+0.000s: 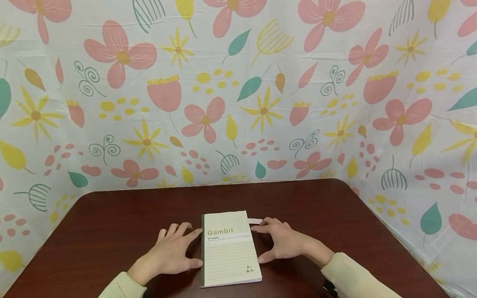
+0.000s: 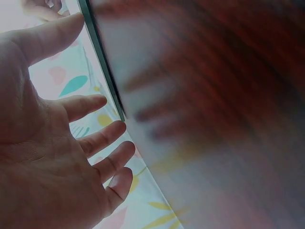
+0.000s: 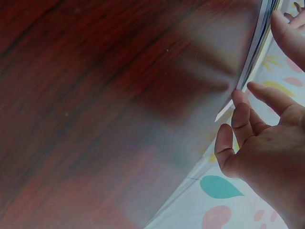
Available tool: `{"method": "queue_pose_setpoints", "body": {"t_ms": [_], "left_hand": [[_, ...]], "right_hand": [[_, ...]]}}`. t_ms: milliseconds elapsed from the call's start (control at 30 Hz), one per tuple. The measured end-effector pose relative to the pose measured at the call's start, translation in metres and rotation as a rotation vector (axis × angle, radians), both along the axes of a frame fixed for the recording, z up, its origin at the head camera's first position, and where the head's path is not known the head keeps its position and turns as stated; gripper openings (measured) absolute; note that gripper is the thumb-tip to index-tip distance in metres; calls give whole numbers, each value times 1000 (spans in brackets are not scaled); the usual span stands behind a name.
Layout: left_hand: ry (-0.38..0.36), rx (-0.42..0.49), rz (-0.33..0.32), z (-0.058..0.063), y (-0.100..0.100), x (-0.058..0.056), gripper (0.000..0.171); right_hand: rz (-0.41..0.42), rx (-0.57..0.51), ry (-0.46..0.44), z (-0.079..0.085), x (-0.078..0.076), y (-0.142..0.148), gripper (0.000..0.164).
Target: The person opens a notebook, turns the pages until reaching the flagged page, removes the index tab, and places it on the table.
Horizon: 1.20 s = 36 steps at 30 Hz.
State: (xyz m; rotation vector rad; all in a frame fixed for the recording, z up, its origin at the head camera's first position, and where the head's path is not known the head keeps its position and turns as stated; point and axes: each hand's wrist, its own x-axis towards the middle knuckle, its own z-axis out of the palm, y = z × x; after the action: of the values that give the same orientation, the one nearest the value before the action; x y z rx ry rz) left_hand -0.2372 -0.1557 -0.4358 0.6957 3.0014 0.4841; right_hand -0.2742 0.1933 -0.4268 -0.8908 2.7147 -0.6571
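Note:
A cream notebook (image 1: 230, 259) with a dark spine and "Gambit" on its cover lies closed on the table. A pale strip (image 1: 254, 221) sticks out from its right side. Along the spine, my left hand (image 1: 169, 253) has its fingers spread; its thumb and forefinger reach the notebook's left edge. Mirroring it, my right hand (image 1: 287, 241) stands at the right edge, thumb and forefinger at or very near the pages. In the left wrist view the thumb meets the dark spine (image 2: 102, 59). The right wrist view shows fingers close to the page edge (image 3: 257, 45).
The dark reddish-brown table (image 1: 144, 218) is glossy and mirrors the hands. Behind and on both sides hangs a white curtain (image 1: 235, 94) printed with flowers and leaves, meeting the table's back edge.

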Motion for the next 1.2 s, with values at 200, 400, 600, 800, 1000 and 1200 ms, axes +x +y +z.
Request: {"method": "queue_pose_setpoints", "body": {"t_ms": [200, 400, 600, 800, 1000, 1200], "left_hand": [[-11, -25, 9, -1, 0, 0, 79], [-2, -17, 3, -2, 0, -1, 76], [0, -22, -2, -3, 0, -2, 76], [-12, -25, 10, -3, 1, 0, 76], [-11, -13, 10, -2, 1, 0, 78], [29, 9, -15, -5, -1, -1, 77]], "right_hand": [[6, 2, -9, 1, 0, -2, 87], [14, 3, -11, 2, -1, -3, 86], [26, 1, -18, 2, -1, -3, 82], [22, 0, -24, 1, -1, -3, 83], [3, 14, -19, 0, -2, -4, 85], [-9, 12, -17, -1, -3, -5, 86]]}}
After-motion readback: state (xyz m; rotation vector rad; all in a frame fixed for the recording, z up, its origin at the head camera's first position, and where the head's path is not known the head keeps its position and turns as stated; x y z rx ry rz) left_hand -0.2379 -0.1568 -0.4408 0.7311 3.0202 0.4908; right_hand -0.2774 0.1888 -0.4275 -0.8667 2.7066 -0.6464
